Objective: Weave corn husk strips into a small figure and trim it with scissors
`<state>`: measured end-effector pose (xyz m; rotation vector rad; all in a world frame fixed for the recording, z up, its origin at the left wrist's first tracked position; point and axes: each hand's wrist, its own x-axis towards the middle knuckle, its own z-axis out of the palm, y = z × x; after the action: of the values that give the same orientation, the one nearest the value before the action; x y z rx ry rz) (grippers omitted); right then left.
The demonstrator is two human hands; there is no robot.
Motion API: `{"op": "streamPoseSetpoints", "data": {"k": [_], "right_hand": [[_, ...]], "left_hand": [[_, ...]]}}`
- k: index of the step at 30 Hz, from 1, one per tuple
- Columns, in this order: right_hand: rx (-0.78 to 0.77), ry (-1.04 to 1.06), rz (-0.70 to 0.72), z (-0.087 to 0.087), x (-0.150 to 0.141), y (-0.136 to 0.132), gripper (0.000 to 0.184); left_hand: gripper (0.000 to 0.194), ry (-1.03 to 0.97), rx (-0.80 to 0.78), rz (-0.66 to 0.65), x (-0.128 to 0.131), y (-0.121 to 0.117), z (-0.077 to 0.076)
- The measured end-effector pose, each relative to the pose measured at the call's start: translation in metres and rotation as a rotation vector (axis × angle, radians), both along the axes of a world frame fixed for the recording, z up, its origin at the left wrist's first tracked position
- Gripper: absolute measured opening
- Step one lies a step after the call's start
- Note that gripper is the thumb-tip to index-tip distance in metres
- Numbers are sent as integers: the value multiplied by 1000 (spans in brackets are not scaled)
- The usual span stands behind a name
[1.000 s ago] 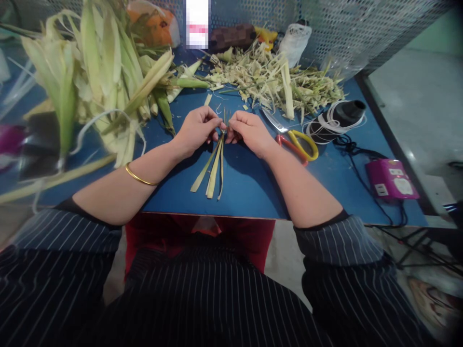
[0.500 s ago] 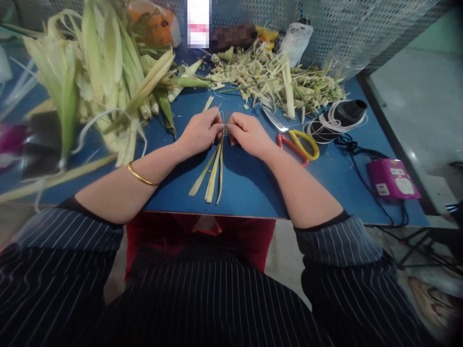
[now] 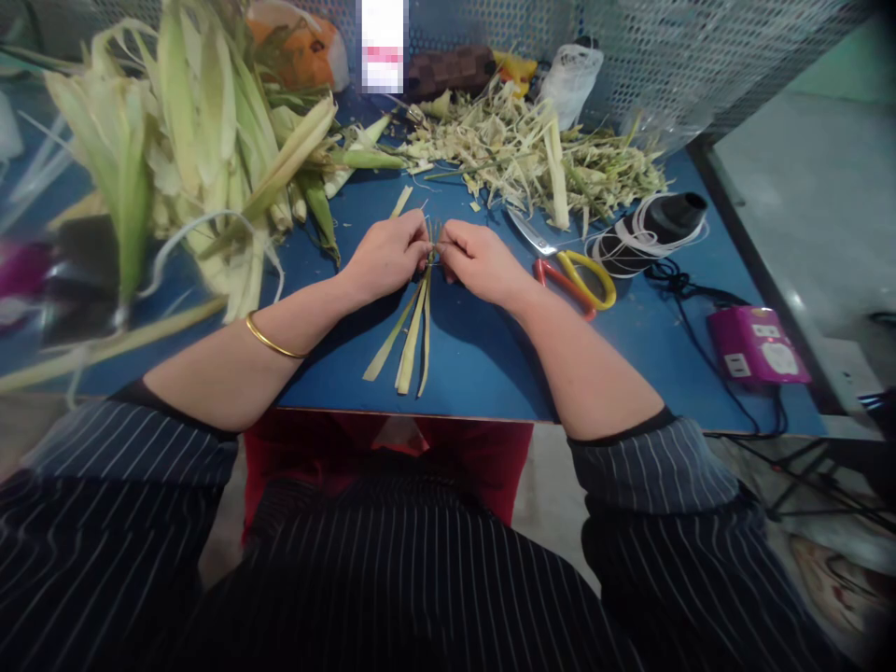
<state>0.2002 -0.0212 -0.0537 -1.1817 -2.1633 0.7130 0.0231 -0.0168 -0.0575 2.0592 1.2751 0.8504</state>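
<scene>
My left hand [image 3: 394, 250] and my right hand [image 3: 477, 252] meet at the middle of the blue table, fingertips pinched close together. Between them are narrow corn husk strips [image 3: 412, 347], whose loose ends fan out toward me. Closed fingers of my left hand grip the strips near their upper part. The right thumb and forefinger pinch at the same spot; what exactly lies in them is too small to make out. Thin wire-like lines show just above the fingertips. Right of my right hand lie scissors [image 3: 570, 271] with one red and one yellow handle loop.
Large corn husks [image 3: 203, 121] are heaped at the left, with a white cord across them. Husk scraps [image 3: 532, 154] pile up at the back. A black cone of white string [image 3: 648, 233] and a purple box [image 3: 757, 343] with a cable sit at the right. A mesh panel [image 3: 651, 56] stands behind.
Both hands stay in nearly the same place. My right fingertips have shifted very slightly at the pinch. The strips hang as before.
</scene>
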Motion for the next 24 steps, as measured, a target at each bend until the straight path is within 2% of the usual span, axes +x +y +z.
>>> {"op": "streamPoseSetpoints", "data": {"k": [7, 12, 15, 20, 24], "right_hand": [[-212, 280, -25, -4, 1, 0, 22], [-83, 299, -42, 0, 5, 0, 22], [-75, 300, -26, 3, 5, -2, 24], [-166, 373, -9, 5, -1, -7, 27], [-253, 493, -50, 4, -5, -9, 25]], "left_hand": [[12, -207, -257, 11, -3, 5, -4], [10, -331, -380, 32, -4, 3, 2], [10, -363, -409, 44, -3, 1, 5], [12, -329, -404, 50, -1, -2, 9], [12, -297, -408, 11, -1, -2, 9]]}}
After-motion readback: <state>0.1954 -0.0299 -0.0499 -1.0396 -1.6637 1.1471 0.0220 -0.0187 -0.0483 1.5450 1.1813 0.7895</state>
